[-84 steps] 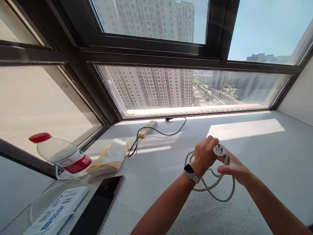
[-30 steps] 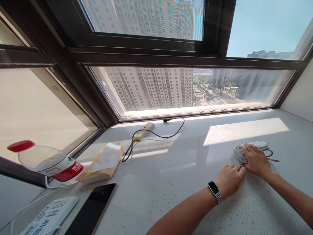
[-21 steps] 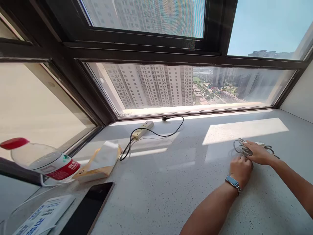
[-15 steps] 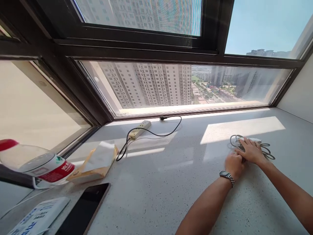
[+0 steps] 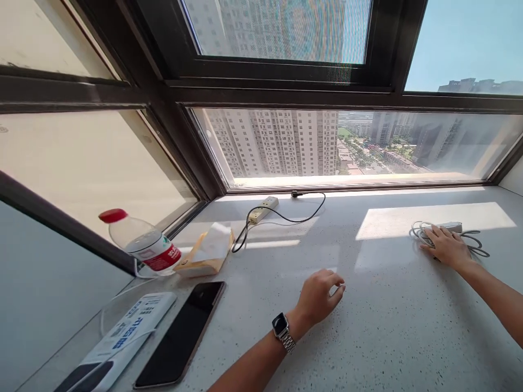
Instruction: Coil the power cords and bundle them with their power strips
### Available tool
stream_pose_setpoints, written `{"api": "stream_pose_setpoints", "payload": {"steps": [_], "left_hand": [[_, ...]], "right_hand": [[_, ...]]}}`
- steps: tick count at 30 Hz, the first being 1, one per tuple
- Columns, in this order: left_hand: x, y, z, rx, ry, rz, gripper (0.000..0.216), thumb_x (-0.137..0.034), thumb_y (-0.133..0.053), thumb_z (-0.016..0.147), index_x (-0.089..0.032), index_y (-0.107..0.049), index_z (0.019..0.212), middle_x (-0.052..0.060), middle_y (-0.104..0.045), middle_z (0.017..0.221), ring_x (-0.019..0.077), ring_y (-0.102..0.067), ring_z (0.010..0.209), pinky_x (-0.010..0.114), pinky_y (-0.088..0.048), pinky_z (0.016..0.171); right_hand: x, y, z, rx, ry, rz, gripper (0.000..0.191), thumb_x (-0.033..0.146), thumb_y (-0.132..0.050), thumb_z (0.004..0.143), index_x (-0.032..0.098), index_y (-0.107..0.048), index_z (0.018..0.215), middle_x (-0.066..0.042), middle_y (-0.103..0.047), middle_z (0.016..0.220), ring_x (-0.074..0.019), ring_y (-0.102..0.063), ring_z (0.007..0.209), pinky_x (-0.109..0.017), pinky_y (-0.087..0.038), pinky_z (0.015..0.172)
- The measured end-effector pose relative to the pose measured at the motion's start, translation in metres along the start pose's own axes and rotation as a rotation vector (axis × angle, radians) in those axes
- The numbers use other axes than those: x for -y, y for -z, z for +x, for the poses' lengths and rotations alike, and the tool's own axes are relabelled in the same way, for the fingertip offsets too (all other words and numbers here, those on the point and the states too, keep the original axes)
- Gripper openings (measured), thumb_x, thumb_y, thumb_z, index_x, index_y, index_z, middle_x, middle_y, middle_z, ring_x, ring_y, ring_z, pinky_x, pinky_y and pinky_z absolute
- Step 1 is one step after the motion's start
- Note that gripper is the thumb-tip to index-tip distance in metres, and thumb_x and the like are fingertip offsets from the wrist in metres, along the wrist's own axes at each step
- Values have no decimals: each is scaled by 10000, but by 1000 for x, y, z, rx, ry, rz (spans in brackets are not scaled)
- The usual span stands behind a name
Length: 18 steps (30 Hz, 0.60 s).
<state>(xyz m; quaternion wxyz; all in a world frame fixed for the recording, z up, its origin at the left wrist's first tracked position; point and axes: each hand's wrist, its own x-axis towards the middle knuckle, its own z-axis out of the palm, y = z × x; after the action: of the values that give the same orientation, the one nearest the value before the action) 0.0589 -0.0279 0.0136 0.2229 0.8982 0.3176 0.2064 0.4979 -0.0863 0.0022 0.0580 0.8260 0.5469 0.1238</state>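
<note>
My left hand (image 5: 321,296), with a metal-band watch (image 5: 281,329) on the wrist, is over the middle of the pale speckled sill. Its fingers are loosely curled, with a gap between thumb and forefinger and nothing held. To the right, my right hand (image 5: 447,247) is closed over a white power strip (image 5: 453,226), fingers across its top and thumb at the near left. Loops of grey cord (image 5: 476,250) stick out on both sides of it. Part of the strip and cord is hidden under my palm.
A cream power strip (image 5: 263,209) with a black cord (image 5: 281,219) lies by the window. At left are a red-capped bottle (image 5: 151,245), a tissue pack (image 5: 208,250), a phone (image 5: 183,332) and a white-and-blue box (image 5: 126,332). Window frames border the sill (image 5: 368,337).
My left hand has left the corded strip and moved left across the sill. My right hand stays on the strip. The view has turned left, showing more of the bottle and box.
</note>
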Motion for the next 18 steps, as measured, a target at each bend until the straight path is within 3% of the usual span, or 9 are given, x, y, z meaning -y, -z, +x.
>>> {"api": "stream_pose_setpoints", "payload": {"steps": [4,7,10,12,15,18], "left_hand": [[59,39,-4,-149,137,217,226,-276,-532,863,-197,-685,1008,92,-710,1023,271,-624,982,401,-482,838],[103,80,7,-345,258,351,351,-286,-517,846,-168,-629,1157,141,-658,1163,321,-579,1114,449,-472,916],[139,123,29,-452,400,399,422,-323,-525,826,-136,-600,1196,174,-601,1259,371,-512,1215,519,-407,1014],[158,148,46,-498,557,268,432,-340,-495,842,-91,-600,1179,209,-587,1269,379,-507,1222,518,-395,1028],[180,174,67,-510,638,169,444,-322,-422,872,-28,-595,1156,266,-601,1217,391,-546,1167,513,-422,973],[189,180,83,-449,596,95,400,-384,-532,810,-96,-650,1061,236,-661,1099,398,-593,1073,463,-467,873]], "right_hand": [[9,14,14,29,-168,2,602,467,-516,886,83,-546,1348,-236,-432,1464,-419,-331,1370,-569,-318,1052],[43,23,2,-64,-168,95,662,482,-517,880,60,-485,1390,-252,-357,1507,-422,-252,1413,-576,-266,1090],[99,29,-27,-235,-74,340,596,508,-454,898,125,-501,1353,-211,-425,1469,-395,-293,1400,-598,-320,1065],[143,33,-52,-259,48,588,537,535,-450,900,170,-554,1281,-187,-524,1373,-367,-424,1313,-542,-433,991],[198,39,-88,-158,217,916,394,494,-443,926,201,-631,1109,-147,-637,1152,-281,-606,1041,-408,-534,816],[224,45,-105,-40,328,1029,286,422,-483,907,197,-659,923,-107,-668,938,-235,-623,862,-365,-515,751]]}}
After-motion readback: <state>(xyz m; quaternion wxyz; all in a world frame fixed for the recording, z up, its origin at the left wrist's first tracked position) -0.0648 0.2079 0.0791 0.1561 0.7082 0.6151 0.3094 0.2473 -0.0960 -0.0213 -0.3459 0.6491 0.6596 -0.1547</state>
